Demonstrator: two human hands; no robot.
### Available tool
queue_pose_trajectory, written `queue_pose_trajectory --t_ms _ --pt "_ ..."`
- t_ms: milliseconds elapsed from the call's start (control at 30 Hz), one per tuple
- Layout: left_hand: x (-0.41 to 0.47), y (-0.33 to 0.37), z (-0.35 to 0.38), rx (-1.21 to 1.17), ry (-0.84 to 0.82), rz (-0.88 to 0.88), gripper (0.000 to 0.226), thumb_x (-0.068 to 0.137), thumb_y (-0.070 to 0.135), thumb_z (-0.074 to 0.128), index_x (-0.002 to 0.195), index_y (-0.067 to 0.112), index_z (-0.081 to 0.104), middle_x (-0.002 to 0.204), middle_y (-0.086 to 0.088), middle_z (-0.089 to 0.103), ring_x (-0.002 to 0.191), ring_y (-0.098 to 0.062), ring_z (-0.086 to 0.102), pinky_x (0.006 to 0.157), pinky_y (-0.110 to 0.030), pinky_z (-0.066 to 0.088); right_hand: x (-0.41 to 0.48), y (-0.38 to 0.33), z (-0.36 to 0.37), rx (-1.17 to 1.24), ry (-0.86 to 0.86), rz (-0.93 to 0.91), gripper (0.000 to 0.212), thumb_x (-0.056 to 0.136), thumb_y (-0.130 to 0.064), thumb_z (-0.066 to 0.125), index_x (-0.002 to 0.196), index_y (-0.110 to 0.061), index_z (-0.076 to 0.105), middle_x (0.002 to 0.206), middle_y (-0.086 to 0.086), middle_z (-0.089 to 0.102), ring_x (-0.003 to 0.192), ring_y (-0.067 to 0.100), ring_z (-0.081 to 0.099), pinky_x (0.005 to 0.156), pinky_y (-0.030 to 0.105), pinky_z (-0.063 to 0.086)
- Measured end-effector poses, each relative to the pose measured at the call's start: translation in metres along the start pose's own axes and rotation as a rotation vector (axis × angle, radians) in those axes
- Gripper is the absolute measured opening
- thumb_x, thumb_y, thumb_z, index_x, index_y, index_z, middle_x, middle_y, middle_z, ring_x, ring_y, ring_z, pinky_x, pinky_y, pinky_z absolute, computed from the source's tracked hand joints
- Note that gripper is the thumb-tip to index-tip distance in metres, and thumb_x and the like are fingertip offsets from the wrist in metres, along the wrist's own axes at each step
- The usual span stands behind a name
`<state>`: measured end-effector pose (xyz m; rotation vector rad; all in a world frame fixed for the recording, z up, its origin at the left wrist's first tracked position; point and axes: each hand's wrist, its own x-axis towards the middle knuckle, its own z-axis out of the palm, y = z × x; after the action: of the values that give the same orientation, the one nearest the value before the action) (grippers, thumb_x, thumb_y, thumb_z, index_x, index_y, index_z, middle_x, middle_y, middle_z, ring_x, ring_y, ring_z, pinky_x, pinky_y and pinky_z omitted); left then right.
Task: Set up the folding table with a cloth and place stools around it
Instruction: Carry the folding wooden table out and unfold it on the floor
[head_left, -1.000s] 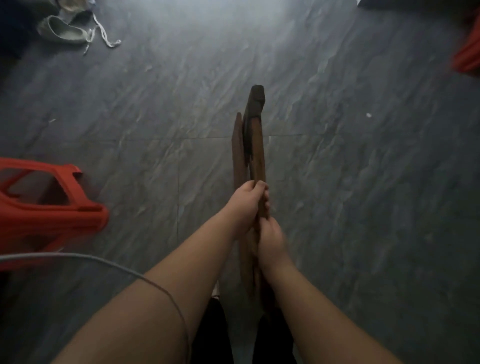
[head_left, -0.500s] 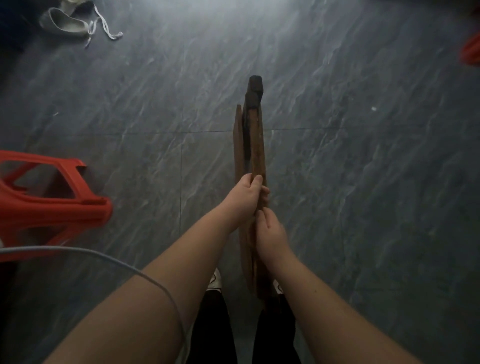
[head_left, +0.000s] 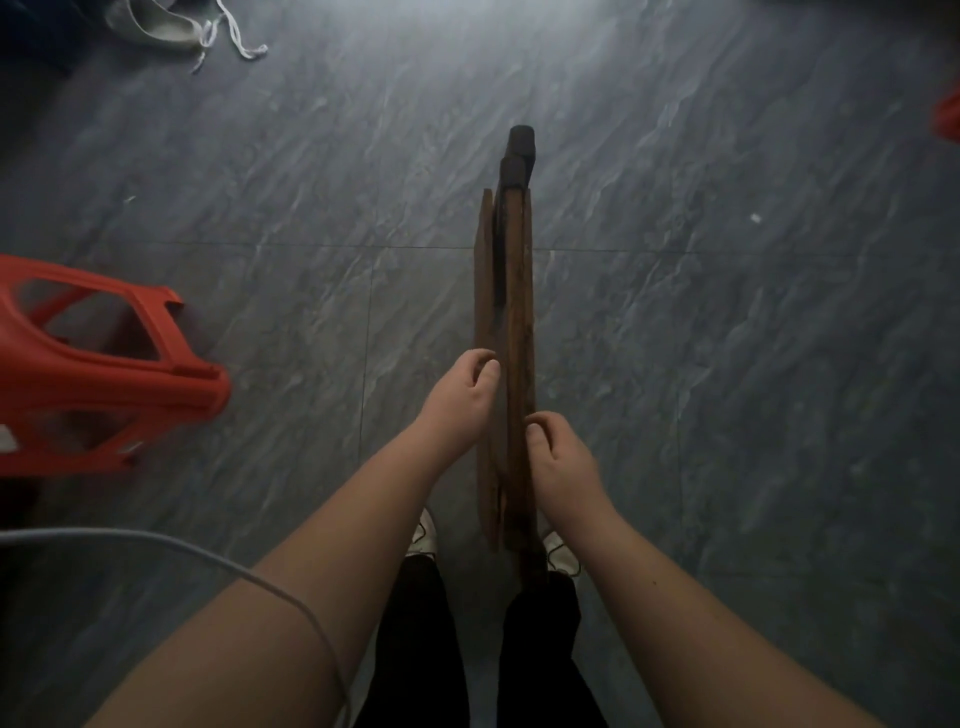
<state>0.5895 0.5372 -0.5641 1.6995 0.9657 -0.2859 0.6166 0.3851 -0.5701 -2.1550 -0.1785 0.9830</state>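
- While standing over the folding table (head_left: 511, 332), looking straight down: black trousers (head_left: 415, 649) and white shoes (head_left: 423, 538) nearest, with the table's near end seemingly resting on the floor between the shoes.
- Lower left, crossing the left forearm: a white cable (head_left: 218, 556).
- Next out, right hand (head_left: 563, 460) pinching the right-hand board between thumb and curled fingers. Slightly farther, left hand (head_left: 460, 397) hooked by curled fingertips onto the left-hand board. Grasping on either side, lightly by the look of it.
- Table folded flat, on edge, running away from the feet, with dark capped leg ends (head_left: 519, 148) at the far end.
- Left of the hands, well apart from the table: a red plastic stool (head_left: 111, 374) tipped on its side on the grey tiled floor (head_left: 727, 364).
- Farthest: a pale laced shoe (head_left: 156, 26) at far left, and something red (head_left: 948, 111) at far right, too cropped to identify.
- Step in hand, judging from the grips: opening the table. No cloth in sight and no stool set in place, so very early in the task.
- Next move: pull the boards apart sideways, swing the legs out, turn upright. Mind fingers in the hinge gaps and the near end skating on smooth tile.
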Motion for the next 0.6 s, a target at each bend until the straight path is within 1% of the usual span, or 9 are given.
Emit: queue_pose_trajectory --t_ms 33,100,133,200,267,367,433,533,600 --pt "-0.006 -0.005 -0.003 0.018 0.007 0.009 0.038 0.105 0.035 0.041 0.138 0.016 0.05 0.127 -0.002 0.061 0.116 -0.019 0.058 0.102 -0.04 0.046 -0.001 0.004 -0.003 -0.026 0.004 -0.01 0.026 0.101 -0.03 0.045 0.118 -0.02 0.061 0.109 -0.003 0.065 0.104 0.015 0.059 0.093 0.036 0.048" --pt "-0.023 -0.014 -0.008 0.094 0.009 0.016 0.038 0.106 0.032 0.04 0.14 0.016 0.048 0.122 0.007 0.056 0.113 -0.011 0.054 0.095 -0.028 0.042 -0.004 0.012 -0.009 -0.105 -0.006 -0.037 0.029 0.1 -0.029 0.047 0.124 -0.02 0.061 0.116 -0.001 0.064 0.11 0.016 0.058 0.098 0.038 0.047" --pt "-0.032 -0.021 -0.01 0.136 0.006 0.011 0.039 0.106 0.032 0.04 0.141 0.017 0.047 0.121 0.008 0.054 0.114 -0.01 0.052 0.094 -0.027 0.041 -0.006 0.016 -0.012 -0.148 -0.014 -0.054 0.03 0.1 -0.027 0.048 0.127 -0.02 0.059 0.12 0.0 0.063 0.114 0.017 0.056 0.101 0.037 0.046" --pt "-0.048 -0.037 -0.011 0.2 -0.001 0.005 0.042 0.105 0.034 0.042 0.144 0.019 0.045 0.131 0.005 0.056 0.122 -0.014 0.053 0.101 -0.033 0.043 -0.013 0.025 -0.017 -0.212 -0.028 -0.074 0.035 0.1 -0.023 0.048 0.133 -0.018 0.057 0.128 0.002 0.06 0.121 0.018 0.053 0.105 0.037 0.043" --pt "-0.065 -0.051 -0.011 0.277 0.008 0.02 0.046 0.103 0.035 0.044 0.146 0.019 0.042 0.144 -0.003 0.052 0.132 -0.02 0.049 0.109 -0.039 0.041 -0.023 0.033 -0.02 -0.246 -0.032 -0.08 0.038 0.099 -0.022 0.049 0.136 -0.016 0.055 0.132 0.003 0.059 0.125 0.02 0.052 0.107 0.039 0.042" --pt "-0.096 -0.067 -0.008 0.363 0.025 0.059 0.05 0.103 0.034 0.046 0.15 0.019 0.038 0.153 -0.004 0.043 0.14 -0.02 0.04 0.116 -0.035 0.032 -0.044 0.048 -0.018 -0.278 -0.021 -0.097 0.04 0.099 -0.02 0.05 0.138 -0.012 0.053 0.136 0.007 0.057 0.128 0.023 0.05 0.11 0.041 0.039" --pt "-0.117 -0.077 -0.004 0.402 0.029 0.107 0.053 0.103 0.033 0.046 0.153 0.019 0.035 0.156 -0.003 0.039 0.144 -0.018 0.034 0.118 -0.035 0.029 -0.062 0.059 -0.015 -0.295 -0.003 -0.109 0.043 0.098 -0.019 0.05 0.141 -0.011 0.051 0.14 0.007 0.054 0.132 0.023 0.047 0.113 0.038 0.036" --pt "-0.143 -0.099 0.003 0.532 0.031 0.201 0.054 0.102 0.03 0.046 0.153 0.016 0.033 0.157 -0.005 0.037 0.146 -0.018 0.03 0.12 -0.032 0.023 -0.09 0.076 -0.011 -0.34 0.02 -0.127 0.047 0.099 -0.019 0.05 0.145 -0.012 0.046 0.146 0.006 0.049 0.137 0.021 0.04 0.115 0.032 0.028" --pt "-0.16 -0.116 0.008 0.618 0.01 0.25 0.056 0.102 0.029 0.045 0.154 0.015 0.032 0.159 -0.007 0.034 0.147 -0.02 0.028 0.122 -0.032 0.019 -0.112 0.089 -0.008 -0.394 0.022 -0.142 0.049 0.099 -0.02 0.049 0.147 -0.014 0.043 0.149 0.004 0.046 0.139 0.019 0.036 0.115 0.033 0.027"
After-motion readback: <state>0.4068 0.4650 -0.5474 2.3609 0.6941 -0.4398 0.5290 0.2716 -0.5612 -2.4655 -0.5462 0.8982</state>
